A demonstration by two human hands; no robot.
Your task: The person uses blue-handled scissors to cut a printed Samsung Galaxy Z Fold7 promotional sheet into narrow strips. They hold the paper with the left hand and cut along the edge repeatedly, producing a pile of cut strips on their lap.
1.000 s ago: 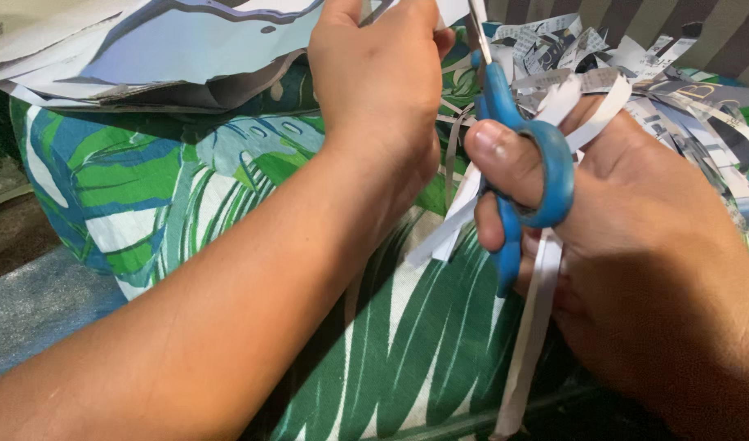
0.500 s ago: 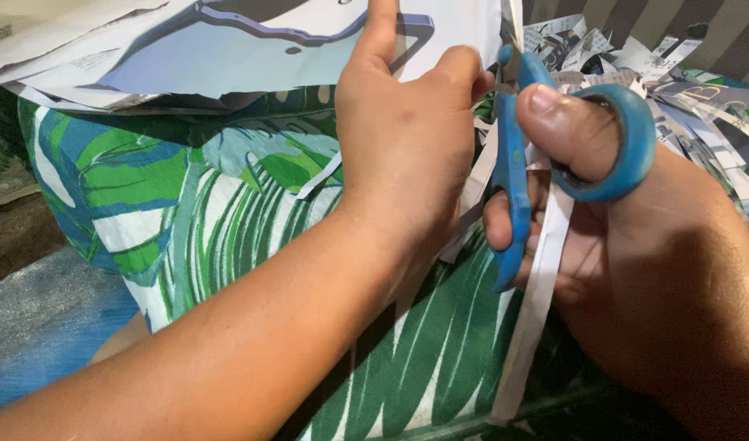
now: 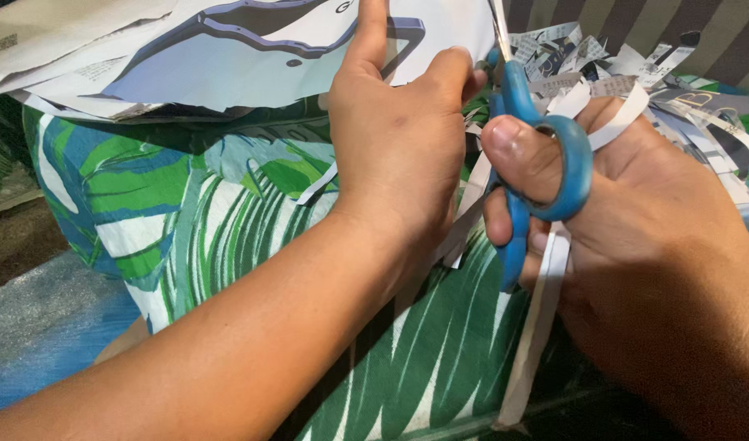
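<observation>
A: What's the left hand (image 3: 395, 147) on?

B: It grips the printed paper sheet (image 3: 252, 49) at the sheet's lower right edge. Index finger lies flat up the sheet, thumb pinches near the cut line. Grip is tight on the paper.

A: And the right hand (image 3: 627, 237)?

B: Holds the blue-handled scissors (image 3: 529, 155). Thumb thru the upper loop, other fingers wrapped round the lower handle. Handles sit close together, so the hand's squeezed narrow. Blades point up, tip runs out of the top of frame right next to the sheet's edge, just beside the left thumb.

A: Where's the sheet w/ respect to everything else?

B: Held up at the top of the view, above a leaf-print fabric (image 3: 227, 237) in green, blue & white that covers the lap. More sheets lie stacked under it at top left.

A: Anything else nearby?

B: A long white paper strip (image 3: 537, 335) hangs down past the right fingers, touching them. A heap of cut paper strips (image 3: 676, 90) lies behind the right hand, at top right. Blue-grey floor (image 3: 40, 327) shows at lower left.
</observation>
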